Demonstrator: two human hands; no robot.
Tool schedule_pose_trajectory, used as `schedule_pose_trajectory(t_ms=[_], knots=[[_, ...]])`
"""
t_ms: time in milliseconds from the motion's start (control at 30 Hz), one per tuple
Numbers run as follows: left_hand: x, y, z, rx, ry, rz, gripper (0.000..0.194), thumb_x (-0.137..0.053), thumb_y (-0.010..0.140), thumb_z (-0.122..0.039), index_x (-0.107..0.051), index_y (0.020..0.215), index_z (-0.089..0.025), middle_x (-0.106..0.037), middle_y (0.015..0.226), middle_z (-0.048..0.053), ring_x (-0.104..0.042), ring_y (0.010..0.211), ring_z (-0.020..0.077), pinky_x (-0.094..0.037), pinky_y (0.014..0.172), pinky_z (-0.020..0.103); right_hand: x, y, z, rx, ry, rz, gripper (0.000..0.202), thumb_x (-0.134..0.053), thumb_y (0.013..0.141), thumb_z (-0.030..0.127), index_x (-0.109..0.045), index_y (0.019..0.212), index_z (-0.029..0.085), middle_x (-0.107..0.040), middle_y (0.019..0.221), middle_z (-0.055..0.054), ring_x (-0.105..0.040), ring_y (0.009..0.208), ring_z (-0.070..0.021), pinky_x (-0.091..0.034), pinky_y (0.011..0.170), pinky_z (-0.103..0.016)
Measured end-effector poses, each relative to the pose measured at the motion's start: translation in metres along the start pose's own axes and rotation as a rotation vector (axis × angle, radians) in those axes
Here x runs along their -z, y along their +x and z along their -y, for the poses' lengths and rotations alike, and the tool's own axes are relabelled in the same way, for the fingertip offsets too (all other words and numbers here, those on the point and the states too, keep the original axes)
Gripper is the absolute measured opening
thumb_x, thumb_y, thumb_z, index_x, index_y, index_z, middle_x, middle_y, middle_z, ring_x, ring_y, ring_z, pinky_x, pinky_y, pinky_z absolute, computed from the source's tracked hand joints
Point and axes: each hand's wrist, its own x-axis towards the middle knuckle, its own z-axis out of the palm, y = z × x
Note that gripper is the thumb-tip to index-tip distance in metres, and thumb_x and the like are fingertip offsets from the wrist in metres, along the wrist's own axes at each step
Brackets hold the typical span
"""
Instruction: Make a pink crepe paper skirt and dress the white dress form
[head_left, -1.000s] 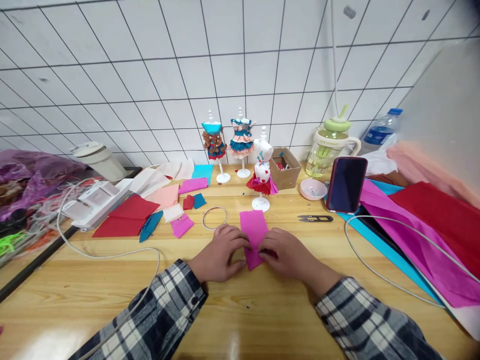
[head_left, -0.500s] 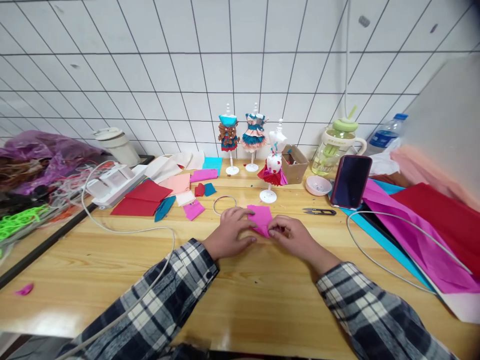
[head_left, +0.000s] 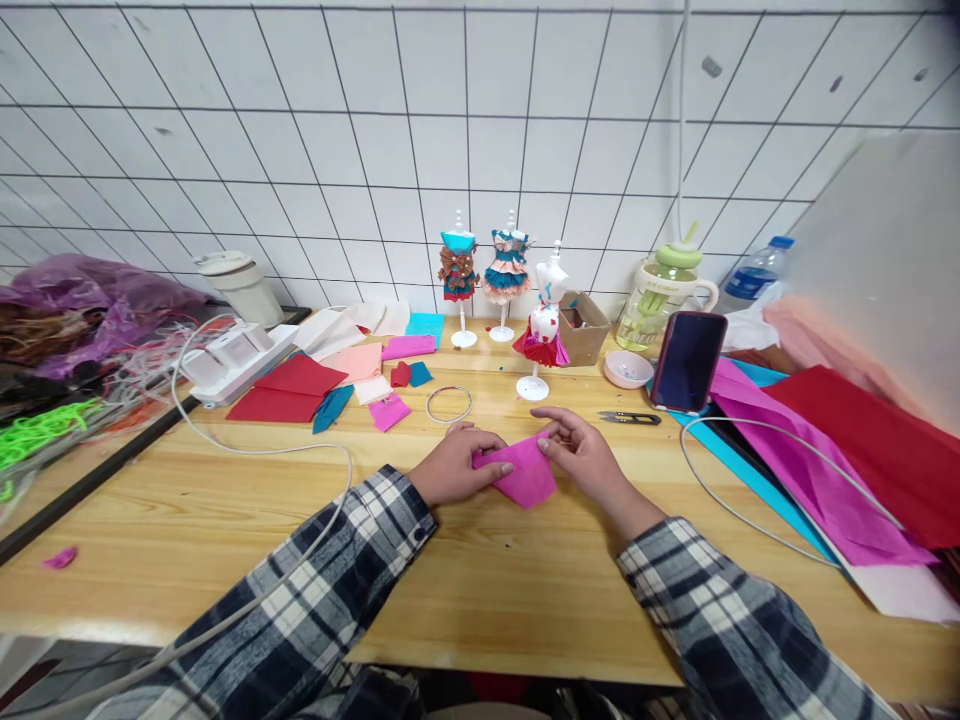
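Observation:
A small magenta piece of crepe paper [head_left: 527, 480] is held between both hands just above the wooden table [head_left: 525, 590]. My left hand [head_left: 459, 464] grips its left end, thumb on top and fingers behind. At the upper right corner, my right hand [head_left: 581, 452] pinches the piece between thumb and fingers. Behind the hands lies a thin ring [head_left: 449, 404]. A small white dress form [head_left: 550, 285] with a red and magenta skirt stands beyond my right hand. Two more dressed forms, one in turquoise and brown [head_left: 458, 268], one in peach and teal [head_left: 508, 268], stand farther back.
Black thread snips [head_left: 630, 418], a pink bowl [head_left: 628, 369] and a propped phone [head_left: 688, 360] sit to the right, beside large coloured sheets [head_left: 802, 470]. Leftward are red paper [head_left: 287, 388], a power strip [head_left: 240, 362] and a white cable [head_left: 349, 470] crossing over my left sleeve.
The magenta piece has come nearer to me and turned, its face now tilted with a corner pointing down. My left thumb now lies on it, and my right hand has shifted to its upper corner.

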Motion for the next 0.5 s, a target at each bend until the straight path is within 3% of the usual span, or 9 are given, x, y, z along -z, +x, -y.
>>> schedule_pose_trajectory(t_ms=[133,267,367,500], knots=[[0.01,0.001,0.016,0.104,-0.259,-0.044,0.036,-0.06,0.08,-0.051,-0.063,0.077,-0.015,-0.066,0.079,0.003,-0.06,0.078,0.0177,-0.046,0.075,0.029,0.01,0.001,0.001,0.039,0.059,-0.119,0.04,-0.062,0.078,0.037,-0.049,0.114,0.024,-0.052,0.079,0.003,-0.043,0.054,-0.0088,-0.035,0.046,-0.021],[0.018,0.002,0.033,0.214,-0.442,-0.225,0.035,-0.06,0.08,-0.052,-0.06,0.081,-0.016,-0.064,0.082,0.002,-0.06,0.076,0.0166,-0.047,0.072,0.029,0.014,0.0,0.002,0.079,0.001,-0.041,0.021,-0.061,0.077,0.032,-0.049,0.093,0.023,-0.052,0.074,0.004,-0.043,0.054,-0.0086,-0.036,0.049,-0.021],[0.019,0.004,0.037,0.217,-0.312,-0.305,0.029,-0.06,0.082,-0.045,-0.062,0.087,-0.016,-0.065,0.087,0.003,-0.061,0.081,0.0183,-0.048,0.078,0.032,0.01,-0.002,0.005,0.12,-0.136,0.017,0.009,-0.058,0.077,0.029,-0.056,0.08,0.02,-0.057,0.074,0.0,-0.052,0.065,-0.0124,-0.042,0.059,-0.025],[0.018,0.003,0.028,0.161,0.133,-0.627,0.029,-0.06,0.083,-0.033,-0.061,0.109,-0.019,-0.064,0.105,0.006,-0.056,0.103,0.0234,-0.04,0.096,0.041,0.008,0.001,-0.002,0.014,-0.301,-0.047,0.014,-0.055,0.076,0.028,-0.066,0.081,0.019,-0.063,0.073,-0.001,-0.055,0.067,-0.0147,-0.043,0.062,-0.027]])
